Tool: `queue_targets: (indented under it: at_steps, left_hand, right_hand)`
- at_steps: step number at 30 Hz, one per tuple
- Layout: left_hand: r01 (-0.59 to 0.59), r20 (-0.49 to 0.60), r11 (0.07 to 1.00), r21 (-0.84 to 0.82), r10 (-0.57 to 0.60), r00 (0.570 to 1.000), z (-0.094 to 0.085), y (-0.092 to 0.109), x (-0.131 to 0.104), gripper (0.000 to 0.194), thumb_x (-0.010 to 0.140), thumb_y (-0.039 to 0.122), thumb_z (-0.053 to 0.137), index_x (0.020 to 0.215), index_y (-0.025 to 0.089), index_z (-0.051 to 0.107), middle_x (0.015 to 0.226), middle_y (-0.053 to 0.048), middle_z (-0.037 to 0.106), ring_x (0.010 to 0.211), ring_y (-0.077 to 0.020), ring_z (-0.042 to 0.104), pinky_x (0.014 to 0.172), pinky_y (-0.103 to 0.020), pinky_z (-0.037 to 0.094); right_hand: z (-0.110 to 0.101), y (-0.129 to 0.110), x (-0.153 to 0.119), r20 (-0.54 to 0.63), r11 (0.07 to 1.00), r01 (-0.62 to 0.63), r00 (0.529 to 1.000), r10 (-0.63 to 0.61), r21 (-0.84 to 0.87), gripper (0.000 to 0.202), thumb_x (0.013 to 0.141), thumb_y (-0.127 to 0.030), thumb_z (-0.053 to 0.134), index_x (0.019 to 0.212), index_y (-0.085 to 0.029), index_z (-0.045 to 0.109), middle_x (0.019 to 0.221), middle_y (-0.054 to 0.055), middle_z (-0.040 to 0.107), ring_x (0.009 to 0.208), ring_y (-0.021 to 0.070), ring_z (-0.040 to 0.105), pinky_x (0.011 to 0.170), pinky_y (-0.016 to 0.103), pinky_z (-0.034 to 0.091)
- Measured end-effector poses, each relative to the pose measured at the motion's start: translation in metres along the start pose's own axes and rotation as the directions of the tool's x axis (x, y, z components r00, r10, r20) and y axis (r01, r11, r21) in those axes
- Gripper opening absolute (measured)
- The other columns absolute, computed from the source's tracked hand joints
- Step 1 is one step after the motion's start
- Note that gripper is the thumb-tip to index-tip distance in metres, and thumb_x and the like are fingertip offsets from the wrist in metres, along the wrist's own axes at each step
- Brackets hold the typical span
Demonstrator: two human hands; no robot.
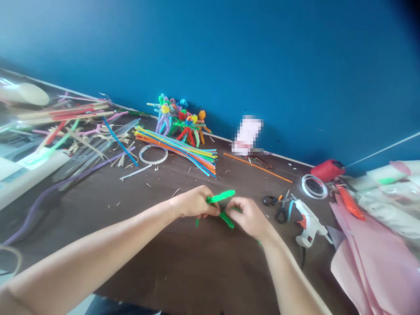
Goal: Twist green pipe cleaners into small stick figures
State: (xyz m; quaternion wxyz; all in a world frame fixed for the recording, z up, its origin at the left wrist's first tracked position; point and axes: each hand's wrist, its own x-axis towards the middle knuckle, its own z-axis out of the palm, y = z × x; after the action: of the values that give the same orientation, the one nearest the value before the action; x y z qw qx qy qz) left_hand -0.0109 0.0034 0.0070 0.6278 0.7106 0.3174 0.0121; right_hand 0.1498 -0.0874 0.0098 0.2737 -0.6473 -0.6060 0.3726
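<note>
Bright green pipe cleaners point(225, 196) are between my two hands, above the front half of the dark table. My left hand point(199, 202) is closed around them, with one fuzzy green length sticking out to the right and a short end showing below. My right hand point(244, 213) has its fingers pinched beside a second green length that angles down to the right. What lies between the right fingertips is hidden. A little green also shows under the right wrist. Behind my hands lies a bundle of multicoloured pipe cleaners point(177, 151).
Small pipe-cleaner figures point(180, 118) stand against the blue wall. Scissors point(280, 203), a white glue gun point(310, 223), a tape roll point(314, 187) and pink sheets point(370, 258) lie right. An orange pipe cleaner point(257, 167) lies behind. Loose strips point(78, 127) clutter the left.
</note>
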Motion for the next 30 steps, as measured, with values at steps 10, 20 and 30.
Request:
queue_targets:
  at_steps: [10,20,30]
  left_hand:
    - [-0.037,-0.327,0.999,-0.002,0.034,0.944,0.009,-0.011,0.011,0.017,0.065,0.028,0.056,0.062,0.013,0.063,0.041,0.004,0.048,0.033,-0.0068,0.043,0.033,-0.017,0.036]
    - [-0.156,-0.391,0.834,-0.529,-0.076,0.917,0.012,-0.004,0.013,0.018,0.062,0.029,0.063,0.064,0.012,0.058,0.038,0.006,0.044,0.031,-0.0030,0.034,0.032,-0.015,0.025]
    - [-0.056,-0.082,0.602,-0.797,-0.016,0.996,0.005,-0.002,0.008,0.021,0.060,0.024,0.065,0.055,0.013,0.048,0.039,0.007,0.040,0.033,-0.0006,0.030,0.033,-0.014,0.018]
  right_hand:
    - [0.014,-0.006,-0.009,-0.300,0.892,0.144,0.908,-0.291,-0.429,0.018,0.081,-0.020,0.045,0.084,-0.019,0.062,0.078,0.007,0.067,0.070,0.0187,0.061,0.066,0.027,0.044]
    - [0.024,-0.008,-0.012,-0.340,0.881,0.189,0.872,-0.354,-0.433,0.030,0.084,-0.018,0.040,0.109,-0.018,0.057,0.099,0.009,0.065,0.087,0.0204,0.062,0.078,0.031,0.047]
    - [0.024,-0.005,-0.006,-0.369,0.993,0.098,0.927,-0.067,0.065,0.018,0.082,-0.030,0.046,0.086,-0.018,0.058,0.070,0.004,0.065,0.051,0.0143,0.058,0.050,0.025,0.047]
